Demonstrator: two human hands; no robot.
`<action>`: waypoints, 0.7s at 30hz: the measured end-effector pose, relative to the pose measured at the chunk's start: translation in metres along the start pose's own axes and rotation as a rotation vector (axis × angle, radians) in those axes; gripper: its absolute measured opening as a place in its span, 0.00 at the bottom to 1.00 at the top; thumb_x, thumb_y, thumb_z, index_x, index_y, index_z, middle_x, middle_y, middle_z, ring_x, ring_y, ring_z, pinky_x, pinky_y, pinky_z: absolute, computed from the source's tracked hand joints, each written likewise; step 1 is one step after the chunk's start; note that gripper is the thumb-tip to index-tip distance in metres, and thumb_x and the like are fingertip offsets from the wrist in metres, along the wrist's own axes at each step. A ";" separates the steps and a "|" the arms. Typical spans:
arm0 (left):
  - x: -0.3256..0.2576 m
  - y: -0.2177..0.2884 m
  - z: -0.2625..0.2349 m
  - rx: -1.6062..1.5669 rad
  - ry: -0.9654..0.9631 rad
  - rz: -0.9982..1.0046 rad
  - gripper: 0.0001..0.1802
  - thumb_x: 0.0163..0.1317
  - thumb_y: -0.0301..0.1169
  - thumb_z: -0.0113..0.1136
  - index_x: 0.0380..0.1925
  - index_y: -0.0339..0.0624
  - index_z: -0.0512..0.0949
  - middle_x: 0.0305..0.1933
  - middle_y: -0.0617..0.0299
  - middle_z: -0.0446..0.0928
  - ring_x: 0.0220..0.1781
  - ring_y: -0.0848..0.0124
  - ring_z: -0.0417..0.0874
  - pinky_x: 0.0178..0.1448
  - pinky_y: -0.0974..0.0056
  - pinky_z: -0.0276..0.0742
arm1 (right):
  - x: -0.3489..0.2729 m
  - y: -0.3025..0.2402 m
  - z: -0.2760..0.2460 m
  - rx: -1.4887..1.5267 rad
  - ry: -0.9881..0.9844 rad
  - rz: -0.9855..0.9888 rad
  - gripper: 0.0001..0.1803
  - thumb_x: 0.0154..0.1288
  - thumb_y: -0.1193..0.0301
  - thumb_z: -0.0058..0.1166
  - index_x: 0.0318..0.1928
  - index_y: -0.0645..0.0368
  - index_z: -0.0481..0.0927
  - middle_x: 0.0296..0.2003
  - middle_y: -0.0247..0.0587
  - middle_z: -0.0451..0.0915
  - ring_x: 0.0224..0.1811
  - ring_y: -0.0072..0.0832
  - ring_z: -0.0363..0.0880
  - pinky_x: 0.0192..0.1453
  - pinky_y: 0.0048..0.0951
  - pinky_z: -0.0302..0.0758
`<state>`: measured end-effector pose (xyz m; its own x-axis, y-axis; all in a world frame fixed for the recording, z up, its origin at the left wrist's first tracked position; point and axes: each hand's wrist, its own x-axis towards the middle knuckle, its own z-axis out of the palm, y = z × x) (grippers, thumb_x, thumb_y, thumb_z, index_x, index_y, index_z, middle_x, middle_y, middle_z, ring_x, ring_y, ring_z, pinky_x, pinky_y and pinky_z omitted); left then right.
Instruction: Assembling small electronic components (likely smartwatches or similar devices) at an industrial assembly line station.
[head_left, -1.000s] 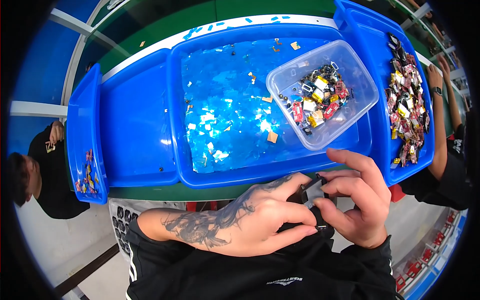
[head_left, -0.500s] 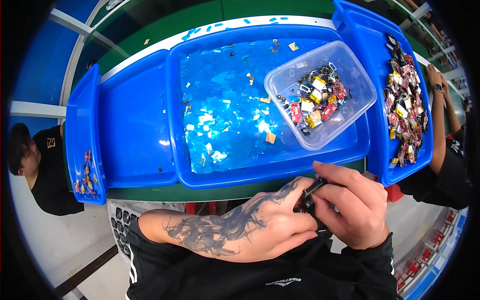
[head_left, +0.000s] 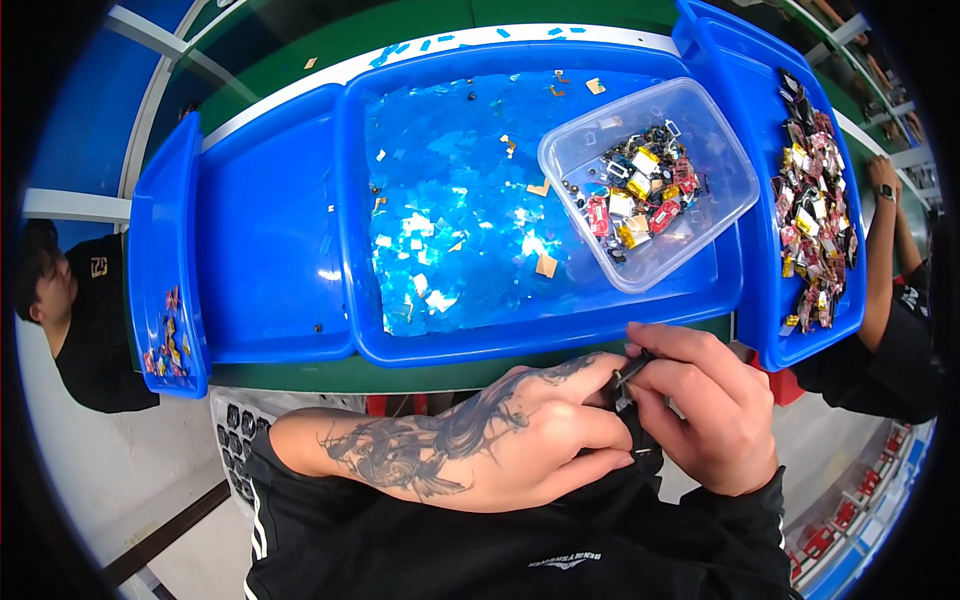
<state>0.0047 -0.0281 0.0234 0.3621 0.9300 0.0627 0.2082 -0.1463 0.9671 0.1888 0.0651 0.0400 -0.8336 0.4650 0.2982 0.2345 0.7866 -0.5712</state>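
My left hand (head_left: 530,425) and my right hand (head_left: 705,410) meet close to my chest, just below the front rim of the big blue tray (head_left: 520,345). Both pinch one small dark part (head_left: 632,375) between their fingertips; most of it is hidden by my fingers. Up in the tray's right half a clear plastic tub (head_left: 700,250) rests tilted and holds several small red, yellow and black parts (head_left: 640,200).
Shiny blue film scraps (head_left: 450,220) cover the tray floor. To the right is a blue bin (head_left: 790,340) of mixed small parts; on the left an empty blue tray (head_left: 270,230) and a narrow bin (head_left: 165,330). Other people stand at the far left (head_left: 80,300) and far right (head_left: 890,250).
My right hand's fingers have closed down over the small dark part and both hands shifted slightly. The person at the left moved a little.
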 end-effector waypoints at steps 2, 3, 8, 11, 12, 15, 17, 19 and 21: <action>0.000 0.004 0.000 0.005 0.003 0.002 0.06 0.54 0.27 0.68 0.32 0.39 0.82 0.55 0.44 0.70 0.36 0.60 0.83 0.39 0.63 0.79 | -0.001 -0.001 0.000 0.025 -0.005 0.013 0.11 0.48 0.83 0.61 0.35 0.66 0.77 0.44 0.49 0.80 0.34 0.36 0.83 0.35 0.28 0.81; 0.000 0.005 0.000 0.011 0.004 0.006 0.06 0.55 0.27 0.68 0.32 0.39 0.82 0.54 0.44 0.71 0.37 0.59 0.83 0.40 0.63 0.79 | 0.000 -0.002 0.001 -0.012 0.010 0.001 0.11 0.48 0.83 0.61 0.35 0.67 0.77 0.44 0.49 0.80 0.34 0.36 0.83 0.35 0.28 0.81; 0.000 0.000 0.003 0.044 0.035 0.025 0.06 0.55 0.27 0.68 0.32 0.40 0.82 0.50 0.47 0.73 0.36 0.58 0.83 0.40 0.62 0.78 | 0.000 -0.001 0.010 -0.061 0.021 0.010 0.11 0.47 0.84 0.60 0.34 0.67 0.77 0.44 0.49 0.79 0.34 0.36 0.83 0.34 0.28 0.81; -0.002 -0.002 0.003 0.010 0.022 0.001 0.05 0.56 0.28 0.65 0.31 0.39 0.81 0.45 0.47 0.74 0.37 0.54 0.81 0.40 0.59 0.78 | 0.000 0.000 0.013 -0.041 0.024 -0.001 0.10 0.47 0.85 0.59 0.33 0.66 0.75 0.44 0.49 0.79 0.34 0.36 0.83 0.33 0.28 0.81; -0.002 -0.002 0.003 -0.013 0.010 -0.012 0.06 0.58 0.29 0.63 0.30 0.37 0.79 0.43 0.47 0.73 0.38 0.51 0.80 0.41 0.55 0.77 | 0.000 0.000 0.014 -0.032 0.027 0.013 0.10 0.47 0.86 0.59 0.32 0.66 0.75 0.43 0.49 0.79 0.34 0.36 0.83 0.33 0.28 0.81; 0.001 -0.001 -0.003 0.061 -0.023 -0.061 0.05 0.56 0.28 0.66 0.32 0.40 0.81 0.34 0.57 0.75 0.34 0.62 0.82 0.34 0.63 0.77 | -0.003 0.002 0.015 0.009 0.036 0.035 0.10 0.47 0.87 0.58 0.31 0.65 0.74 0.44 0.49 0.78 0.34 0.35 0.83 0.32 0.27 0.80; 0.001 -0.002 -0.004 0.058 -0.014 -0.045 0.05 0.57 0.28 0.65 0.32 0.41 0.81 0.34 0.59 0.74 0.33 0.64 0.81 0.32 0.63 0.76 | -0.003 0.001 0.015 0.040 0.045 0.043 0.10 0.47 0.87 0.58 0.31 0.65 0.74 0.44 0.49 0.78 0.35 0.34 0.83 0.32 0.27 0.80; 0.001 -0.002 -0.005 0.020 -0.021 -0.038 0.05 0.57 0.27 0.66 0.33 0.41 0.81 0.37 0.57 0.75 0.33 0.62 0.82 0.34 0.64 0.77 | -0.003 0.000 0.013 0.060 0.036 0.055 0.10 0.48 0.87 0.58 0.31 0.65 0.74 0.45 0.49 0.76 0.35 0.33 0.83 0.31 0.27 0.80; -0.001 -0.002 -0.008 -0.030 -0.012 -0.016 0.05 0.57 0.27 0.66 0.34 0.41 0.82 0.39 0.56 0.76 0.34 0.62 0.82 0.35 0.64 0.77 | 0.000 -0.002 0.012 0.017 0.023 0.042 0.10 0.48 0.86 0.58 0.31 0.65 0.74 0.45 0.49 0.76 0.35 0.33 0.83 0.31 0.27 0.80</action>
<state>-0.0028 -0.0257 0.0232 0.3698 0.9281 0.0439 0.1865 -0.1205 0.9750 0.1826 0.0584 0.0324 -0.8114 0.5068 0.2912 0.2601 0.7593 -0.5965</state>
